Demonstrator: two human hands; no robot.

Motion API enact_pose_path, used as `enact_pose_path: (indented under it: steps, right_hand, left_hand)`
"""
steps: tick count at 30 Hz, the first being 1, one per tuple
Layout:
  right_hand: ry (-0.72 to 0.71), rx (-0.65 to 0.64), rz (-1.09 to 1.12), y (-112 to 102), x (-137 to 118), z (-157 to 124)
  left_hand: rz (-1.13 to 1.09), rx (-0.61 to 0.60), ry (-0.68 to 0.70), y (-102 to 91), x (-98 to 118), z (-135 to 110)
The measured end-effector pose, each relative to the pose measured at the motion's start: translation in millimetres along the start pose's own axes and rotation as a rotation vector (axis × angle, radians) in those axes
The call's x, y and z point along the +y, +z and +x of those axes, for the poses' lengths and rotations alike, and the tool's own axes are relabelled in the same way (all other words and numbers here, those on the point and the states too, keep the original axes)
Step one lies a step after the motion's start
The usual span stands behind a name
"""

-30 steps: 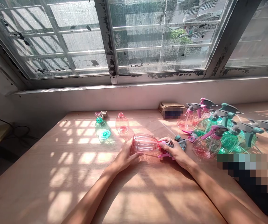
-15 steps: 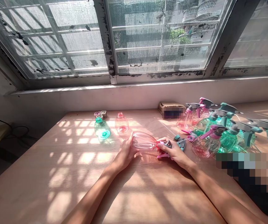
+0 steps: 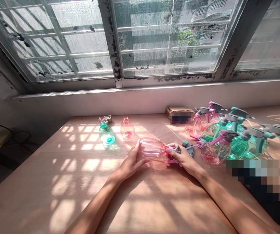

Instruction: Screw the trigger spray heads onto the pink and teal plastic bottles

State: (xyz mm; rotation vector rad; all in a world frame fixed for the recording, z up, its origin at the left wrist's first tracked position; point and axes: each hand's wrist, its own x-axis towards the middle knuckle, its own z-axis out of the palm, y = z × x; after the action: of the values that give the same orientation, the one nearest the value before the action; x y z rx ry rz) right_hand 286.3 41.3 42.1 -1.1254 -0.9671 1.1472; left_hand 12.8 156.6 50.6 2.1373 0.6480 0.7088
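A clear pink bottle (image 3: 151, 148) lies on its side just above the wooden table (image 3: 81, 182), neck pointing right. My left hand (image 3: 131, 161) wraps round its base end. My right hand (image 3: 184, 158) is closed on a pink and grey spray trigger head (image 3: 174, 155) that sits at the bottle's neck. A loose teal and grey spray head (image 3: 188, 145) lies just beyond my right hand.
An open green bottle (image 3: 107, 135) and an open pink bottle (image 3: 127, 129) stand further back on the left. Several finished spray bottles (image 3: 227, 139) crowd the right side. A small cardboard box (image 3: 179, 114) sits by the wall under the window. Two small caps (image 3: 105, 119) lie behind the green bottle.
My left hand has shifted its grip on the pink bottle's base, and the bottle has turned slightly. My right hand stays on the trigger head at the neck.
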Motion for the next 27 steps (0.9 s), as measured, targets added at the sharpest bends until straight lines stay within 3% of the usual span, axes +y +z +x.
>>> enact_pose_path:
  steps: [10, 18, 27]
  right_hand:
    - [0.022, 0.093, 0.043, 8.2, -7.3, -1.3]
    - [0.035, 0.052, 0.042, 13.4, -15.0, -6.2]
    - [0.026, 0.046, 0.053, 10.2, -11.9, -4.6]
  left_hand:
    - [0.013, -0.009, -0.028, 1.3, -4.6, 0.3]
    - [-0.013, -0.043, -0.052, -1.8, 6.0, 0.2]
    - [-0.043, -0.021, -0.055, 2.3, -11.8, -2.6]
